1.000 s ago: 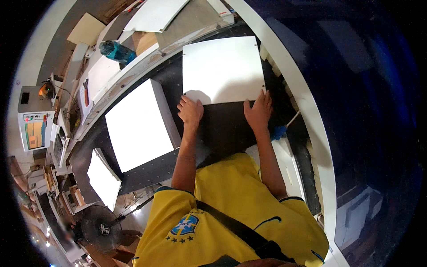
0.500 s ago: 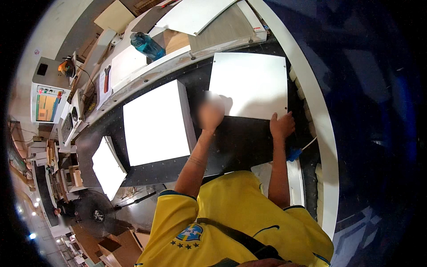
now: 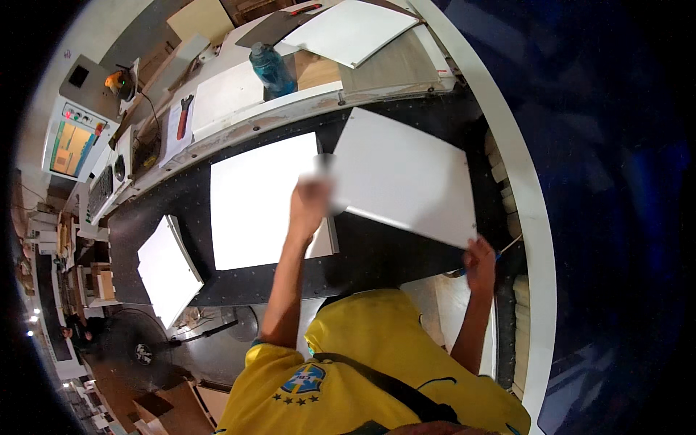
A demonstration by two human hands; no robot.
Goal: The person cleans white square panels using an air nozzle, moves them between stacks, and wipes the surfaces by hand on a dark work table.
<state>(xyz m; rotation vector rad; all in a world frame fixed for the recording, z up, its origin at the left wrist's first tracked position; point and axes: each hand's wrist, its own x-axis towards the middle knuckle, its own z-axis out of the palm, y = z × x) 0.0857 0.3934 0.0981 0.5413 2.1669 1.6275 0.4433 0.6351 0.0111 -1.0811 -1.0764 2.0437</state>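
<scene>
White board (image 3: 402, 177) is tilted above the black table (image 3: 377, 254). Left hand (image 3: 310, 199) grips its left edge, arm stretched forward. Right hand (image 3: 480, 262) pinches its near corner.

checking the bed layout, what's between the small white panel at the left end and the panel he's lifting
In the head view, a larger white panel lies flat on the black bed between the small panel and the lifted panel.

The setting is a woodworking or panel-processing workshop. A long black perforated machine bed (image 3: 377, 254) carries flat white panels (image 3: 264, 199). Left of the bed stands a control console with a lit screen (image 3: 72, 145). Beyond the bed, a workbench (image 3: 391, 69) holds further boards, a red-handled tool (image 3: 184, 114) and a blue bottle (image 3: 272, 69).
</scene>
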